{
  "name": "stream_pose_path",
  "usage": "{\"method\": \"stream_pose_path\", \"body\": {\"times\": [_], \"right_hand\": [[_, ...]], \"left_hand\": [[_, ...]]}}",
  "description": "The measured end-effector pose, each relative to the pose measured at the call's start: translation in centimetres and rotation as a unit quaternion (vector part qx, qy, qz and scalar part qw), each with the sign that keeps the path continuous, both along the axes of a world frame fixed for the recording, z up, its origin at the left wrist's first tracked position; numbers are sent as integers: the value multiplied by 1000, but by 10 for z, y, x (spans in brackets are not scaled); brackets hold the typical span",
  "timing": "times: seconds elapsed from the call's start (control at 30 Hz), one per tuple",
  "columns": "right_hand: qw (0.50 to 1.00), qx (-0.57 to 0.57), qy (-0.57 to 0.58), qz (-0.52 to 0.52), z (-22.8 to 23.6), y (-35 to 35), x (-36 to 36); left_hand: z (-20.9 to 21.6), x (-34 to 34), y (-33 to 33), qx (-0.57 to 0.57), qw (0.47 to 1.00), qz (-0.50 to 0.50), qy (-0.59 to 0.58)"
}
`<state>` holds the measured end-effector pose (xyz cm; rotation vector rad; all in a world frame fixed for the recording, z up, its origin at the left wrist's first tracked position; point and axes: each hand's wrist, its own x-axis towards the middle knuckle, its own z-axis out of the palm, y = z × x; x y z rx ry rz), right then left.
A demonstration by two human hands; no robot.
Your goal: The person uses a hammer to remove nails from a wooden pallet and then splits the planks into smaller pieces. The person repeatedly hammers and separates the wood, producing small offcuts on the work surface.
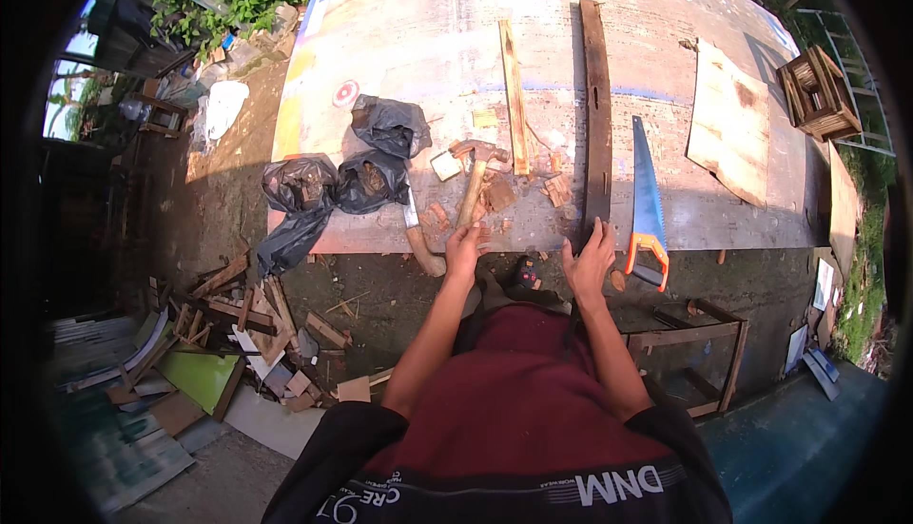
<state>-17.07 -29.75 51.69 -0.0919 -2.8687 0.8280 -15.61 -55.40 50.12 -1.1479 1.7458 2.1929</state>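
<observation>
A claw hammer (473,182) lies on the worktable with its wooden handle toward me. My left hand (464,250) is closed at the handle's lower end, by the table's near edge. My right hand (590,262) is around the near end of a long dark wooden plank (596,106), thumb on one side and fingers on the other. To its right rests a handsaw (649,201) with a blue blade and an orange-and-black handle, which overhangs the edge. Left of the hammer is a blade tool (422,243) with a wooden handle. Wood scraps (499,193) surround the hammer head.
Black plastic bags (371,180) sit at the table's left. A thin light strip (514,96) and a flat wooden sheet (730,123) lie farther back on the table (428,58). A wooden crate (818,93) is at the right, a frame (694,339) below, and scrap wood (271,334) covers the left floor.
</observation>
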Motion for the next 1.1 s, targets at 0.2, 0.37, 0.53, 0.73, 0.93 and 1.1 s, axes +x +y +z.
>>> {"method": "stream_pose_path", "body": {"times": [0.2, 0.37, 0.53, 0.73, 0.93, 1.1], "right_hand": [[992, -61, 27, 105, 12, -11, -6], [962, -115, -79, 235, 11, -49, -6], [920, -108, -166, 339, 4, -86, 0], [947, -66, -158, 270, -4, -139, -18], [874, 288, -84, 383, -18, -192, -55], [827, 338, 45, 448, -22, -186, -74]], "left_hand": [[-25, 19, -82, -511, 852, 34, -104], [-41, 36, -110, -395, 894, 3, -212], [-49, 44, -111, -332, 935, 11, -121], [-48, 34, -112, -236, 966, -25, -104], [-61, 48, -132, -211, 975, -35, -55], [-30, 69, -161, -71, 997, 23, -16]]}}
